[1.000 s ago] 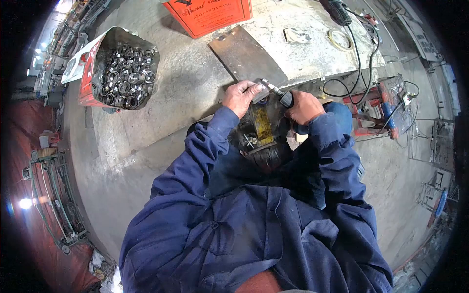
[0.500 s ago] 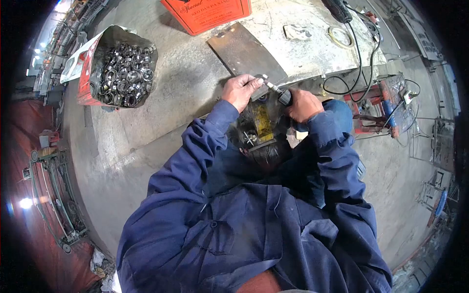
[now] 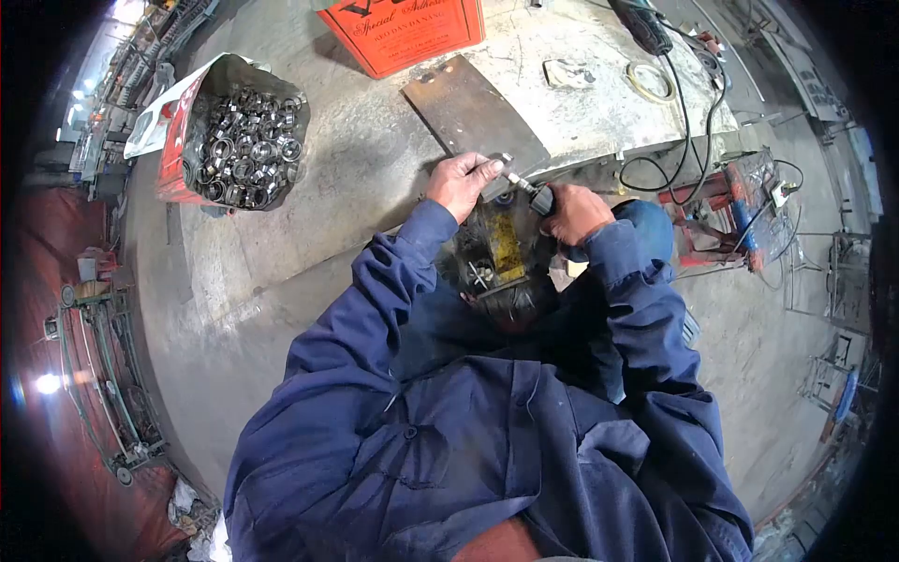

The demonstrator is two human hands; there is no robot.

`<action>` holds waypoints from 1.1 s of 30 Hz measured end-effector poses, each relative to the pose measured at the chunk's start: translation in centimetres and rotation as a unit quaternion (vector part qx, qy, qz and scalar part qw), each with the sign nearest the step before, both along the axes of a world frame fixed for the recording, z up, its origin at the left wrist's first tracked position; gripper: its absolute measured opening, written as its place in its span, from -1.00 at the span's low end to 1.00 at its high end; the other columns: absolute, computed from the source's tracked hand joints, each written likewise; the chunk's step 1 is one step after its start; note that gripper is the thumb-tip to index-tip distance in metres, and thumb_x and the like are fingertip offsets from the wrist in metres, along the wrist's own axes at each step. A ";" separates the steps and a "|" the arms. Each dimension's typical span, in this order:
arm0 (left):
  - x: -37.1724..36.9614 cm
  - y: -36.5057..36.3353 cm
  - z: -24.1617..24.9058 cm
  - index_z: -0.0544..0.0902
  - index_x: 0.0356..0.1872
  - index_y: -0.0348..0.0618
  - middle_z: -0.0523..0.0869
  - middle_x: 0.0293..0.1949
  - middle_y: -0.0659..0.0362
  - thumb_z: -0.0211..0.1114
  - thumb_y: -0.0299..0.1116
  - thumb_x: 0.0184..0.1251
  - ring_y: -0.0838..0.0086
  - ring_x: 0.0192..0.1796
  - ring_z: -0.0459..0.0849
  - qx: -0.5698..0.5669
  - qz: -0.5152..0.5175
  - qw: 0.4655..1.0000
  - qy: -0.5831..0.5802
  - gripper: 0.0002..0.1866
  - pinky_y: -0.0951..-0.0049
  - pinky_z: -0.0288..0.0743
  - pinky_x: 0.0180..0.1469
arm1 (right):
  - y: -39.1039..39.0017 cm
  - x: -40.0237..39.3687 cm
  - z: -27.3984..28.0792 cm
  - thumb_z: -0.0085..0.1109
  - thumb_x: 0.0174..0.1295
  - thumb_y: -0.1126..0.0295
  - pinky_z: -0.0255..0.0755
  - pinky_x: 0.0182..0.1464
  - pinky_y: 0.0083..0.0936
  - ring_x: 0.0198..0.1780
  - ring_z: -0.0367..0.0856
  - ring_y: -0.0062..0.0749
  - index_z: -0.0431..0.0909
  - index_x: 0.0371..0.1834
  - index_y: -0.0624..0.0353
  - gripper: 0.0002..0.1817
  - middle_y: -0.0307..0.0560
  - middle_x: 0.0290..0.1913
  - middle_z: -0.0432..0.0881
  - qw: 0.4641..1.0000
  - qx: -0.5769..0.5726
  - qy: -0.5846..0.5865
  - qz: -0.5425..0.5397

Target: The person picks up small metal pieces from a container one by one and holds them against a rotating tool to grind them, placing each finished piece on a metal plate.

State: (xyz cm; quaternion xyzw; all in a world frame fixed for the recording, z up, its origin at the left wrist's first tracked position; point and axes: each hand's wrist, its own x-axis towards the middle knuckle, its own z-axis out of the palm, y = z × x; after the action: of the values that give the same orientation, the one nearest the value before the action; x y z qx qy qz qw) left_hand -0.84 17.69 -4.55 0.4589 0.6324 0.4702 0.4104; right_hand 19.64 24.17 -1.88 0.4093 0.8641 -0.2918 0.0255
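Red can up top, 1 pale ring nr blk corded tool, green-framed cart far L.

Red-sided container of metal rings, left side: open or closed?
Open: the red-sided container has no lid over its shiny metal rings.

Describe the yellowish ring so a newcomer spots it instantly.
On the pale sheet, look right of the red can. The ring lies between a pale scrap and a black cord; unlike either, it is a round hoop with an open middle.
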 end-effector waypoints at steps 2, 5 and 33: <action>0.0 -0.2 0.3 0.67 -0.33 -0.23 0.65 -0.46 0.32 0.31 -0.15 0.25 0.68 -0.39 0.47 -0.017 -0.002 1.000 -0.010 -0.71 0.58 0.40 -0.26 | 0.6 -0.1 0.2 0.25 -0.10 0.26 0.50 -0.12 -0.18 -0.17 0.60 0.10 0.56 -0.23 0.29 -0.61 0.27 -0.29 0.61 1.000 0.001 -0.007 -0.013; 0.2 -0.3 0.5 0.67 -0.35 -0.23 0.67 -0.46 0.30 0.32 -0.16 0.24 0.67 -0.40 0.48 -0.001 0.003 0.999 -0.041 -0.71 0.57 0.39 -0.28 | 0.6 -0.2 0.3 0.25 -0.10 0.26 0.50 -0.14 -0.20 -0.17 0.61 0.09 0.56 -0.23 0.29 -0.62 0.27 -0.30 0.62 1.000 -0.003 -0.022 -0.020; -26.0 -2.8 9.5 0.66 -0.34 -0.08 0.69 -0.32 0.03 0.26 -0.05 0.13 0.15 -0.23 0.66 -0.047 0.212 0.851 0.479 -0.70 0.23 0.51 -0.17 | -0.7 4.1 0.5 0.32 -0.24 0.39 0.46 -0.19 -0.26 -0.23 0.60 0.08 0.53 -0.22 0.26 -0.58 0.20 -0.33 0.62 0.991 -0.031 0.114 -0.057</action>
State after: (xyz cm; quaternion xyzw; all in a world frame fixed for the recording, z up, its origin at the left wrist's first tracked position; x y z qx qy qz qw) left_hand -26.79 14.94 4.91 0.4626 0.8535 0.2377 -0.0316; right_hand 23.73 23.47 -1.42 0.4212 0.8270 -0.3643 -0.0776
